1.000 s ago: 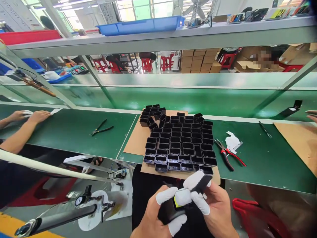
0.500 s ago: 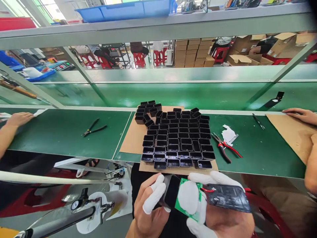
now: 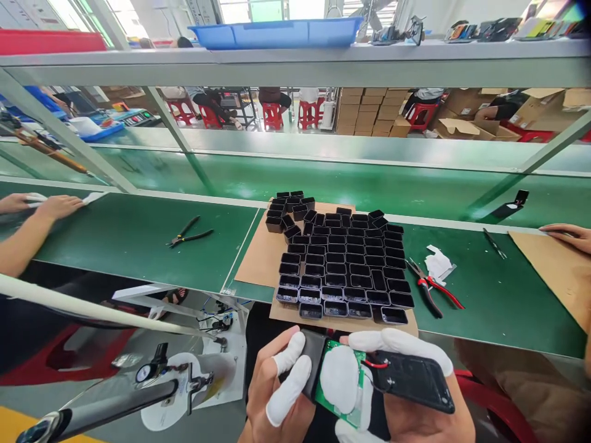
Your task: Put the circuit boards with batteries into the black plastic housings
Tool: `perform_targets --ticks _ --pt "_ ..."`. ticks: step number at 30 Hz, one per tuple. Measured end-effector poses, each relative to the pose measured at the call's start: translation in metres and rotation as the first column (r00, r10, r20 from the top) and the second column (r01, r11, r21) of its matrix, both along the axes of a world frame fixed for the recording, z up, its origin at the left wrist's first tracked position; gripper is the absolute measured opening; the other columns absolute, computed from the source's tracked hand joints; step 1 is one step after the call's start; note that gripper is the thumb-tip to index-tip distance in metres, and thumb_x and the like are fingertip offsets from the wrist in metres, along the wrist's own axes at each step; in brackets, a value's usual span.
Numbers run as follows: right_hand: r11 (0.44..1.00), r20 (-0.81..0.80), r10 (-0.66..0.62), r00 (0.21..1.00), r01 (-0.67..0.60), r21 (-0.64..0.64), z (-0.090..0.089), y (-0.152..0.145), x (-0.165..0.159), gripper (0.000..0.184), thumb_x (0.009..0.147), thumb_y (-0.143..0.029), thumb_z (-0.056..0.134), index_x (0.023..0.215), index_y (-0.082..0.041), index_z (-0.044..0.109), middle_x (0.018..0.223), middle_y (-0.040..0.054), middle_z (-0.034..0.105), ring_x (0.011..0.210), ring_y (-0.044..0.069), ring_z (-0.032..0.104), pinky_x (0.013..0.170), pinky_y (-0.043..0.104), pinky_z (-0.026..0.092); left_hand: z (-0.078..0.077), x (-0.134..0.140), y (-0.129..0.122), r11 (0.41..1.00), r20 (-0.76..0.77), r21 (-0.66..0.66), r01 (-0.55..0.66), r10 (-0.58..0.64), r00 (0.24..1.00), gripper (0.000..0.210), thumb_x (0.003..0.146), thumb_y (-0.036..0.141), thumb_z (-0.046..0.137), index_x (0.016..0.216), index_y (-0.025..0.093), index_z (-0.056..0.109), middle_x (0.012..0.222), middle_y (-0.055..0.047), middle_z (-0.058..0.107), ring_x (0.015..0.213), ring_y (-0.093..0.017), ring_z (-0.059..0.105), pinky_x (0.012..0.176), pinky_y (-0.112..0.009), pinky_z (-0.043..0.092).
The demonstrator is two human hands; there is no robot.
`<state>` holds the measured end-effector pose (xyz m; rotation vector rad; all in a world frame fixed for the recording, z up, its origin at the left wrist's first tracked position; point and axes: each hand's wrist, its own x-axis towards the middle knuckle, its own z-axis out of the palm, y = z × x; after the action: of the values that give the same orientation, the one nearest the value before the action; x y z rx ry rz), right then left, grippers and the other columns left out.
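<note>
Below the bench edge, my left hand [image 3: 281,384], with white finger cots, is closed around a small black plastic case [image 3: 313,363]. My right hand [image 3: 429,412], also with white-covered fingers, grips a green circuit board [image 3: 327,401] by its edges. A round-cornered white pad [image 3: 340,376] covers most of the board. Red and dark wires join it to a flat black panel [image 3: 415,378] lying across my right palm. The board's left edge is against the case's right end; how far it is inside I cannot tell.
Rows of open black cases [image 3: 336,258] stand on cardboard [image 3: 256,255] ahead. Red-handled pliers [image 3: 431,286] and white scraps [image 3: 438,264] are to the right, black cutters [image 3: 188,234] to the left. Co-workers' hands [image 3: 58,207] rest at both sides. A gauge-fitted metal stand [image 3: 159,372] rises lower left.
The case and circuit board have come together, the board's left edge now meeting the case. The black panel has tilted and shifted slightly left. My view has tipped up a little.
</note>
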<state>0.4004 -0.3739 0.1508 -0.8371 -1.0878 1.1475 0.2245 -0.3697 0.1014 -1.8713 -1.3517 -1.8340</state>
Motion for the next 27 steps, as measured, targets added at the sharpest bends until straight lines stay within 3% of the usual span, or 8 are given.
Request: perform_targets --ticks 4,9,14,18,22,27 --pt "1.0 0.056 0.001 0.998 -0.001 -0.01 -0.015 -0.003 0.003 0.081 0.072 -0.008 0.1 0.145 -0.028 0.069 0.144 0.017 0.077 0.138 0.048 0.072 0.119 0.071 0.062 0.002 -0.003 -0.002 0.998 -0.025 0.003 0.055 -0.055 0.998 0.062 0.084 -0.009 0.078 0.141 0.013 0.073 0.132 -0.013 0.078 0.12 -0.033 0.08 0.087 -0.04 0.078" --pt "0.998 0.026 0.007 1.0 -0.006 -0.058 -0.02 -0.005 0.002 0.088 0.069 -0.023 0.11 0.147 -0.03 0.07 0.142 0.0174 0.078 0.139 0.047 0.073 0.116 0.069 0.065 -0.003 -0.007 -0.006 0.994 -0.038 -0.038 0.106 -0.107 0.994 0.07 0.089 -0.009 0.074 0.153 0.017 0.067 0.136 -0.014 0.076 0.129 -0.033 0.077 0.09 -0.043 0.078" --pt "0.997 0.049 -0.006 0.999 0.009 -0.076 -0.019 -0.009 0.001 0.092 0.065 -0.023 0.112 0.146 -0.029 0.07 0.14 0.0168 0.078 0.135 0.045 0.075 0.116 0.066 0.066 -0.003 -0.009 -0.007 0.991 -0.059 -0.045 0.124 -0.127 0.99 0.069 0.096 -0.007 0.07 0.16 0.016 0.061 0.139 -0.017 0.072 0.136 -0.032 0.072 0.094 -0.042 0.077" --pt "0.992 0.095 -0.04 0.995 0.051 -0.117 -0.014 -0.01 -0.002 0.084 0.07 -0.023 0.109 0.144 -0.031 0.069 0.14 0.0135 0.079 0.127 0.038 0.08 0.109 0.055 0.071 -0.003 -0.01 -0.008 0.989 -0.08 -0.05 0.138 -0.142 0.987 0.07 0.096 -0.008 0.067 0.161 0.016 0.06 0.139 -0.017 0.071 0.138 -0.032 0.071 0.097 -0.042 0.077" --pt "0.998 0.141 -0.058 0.988 0.062 -0.025 -0.007 -0.004 -0.007 0.076 0.076 -0.022 0.104 0.142 -0.032 0.068 0.131 0.0098 0.082 0.113 0.031 0.083 0.105 0.049 0.073 0.0 -0.008 -0.007 0.991 -0.088 -0.039 0.126 -0.129 0.988 0.073 0.093 -0.008 0.072 0.16 0.016 0.062 0.138 -0.016 0.073 0.132 -0.032 0.074 0.094 -0.042 0.078" --pt "0.995 0.186 -0.095 0.978 0.096 0.002 -0.009 0.003 -0.005 0.088 0.072 -0.021 0.105 0.148 -0.031 0.062 0.129 0.0109 0.082 0.114 0.033 0.083 0.099 0.05 0.075 0.005 0.002 -0.004 0.996 -0.033 -0.035 0.081 -0.082 0.996 0.071 0.093 -0.006 0.076 0.158 0.019 0.064 0.132 -0.014 0.075 0.127 -0.029 0.077 0.089 -0.037 0.077"
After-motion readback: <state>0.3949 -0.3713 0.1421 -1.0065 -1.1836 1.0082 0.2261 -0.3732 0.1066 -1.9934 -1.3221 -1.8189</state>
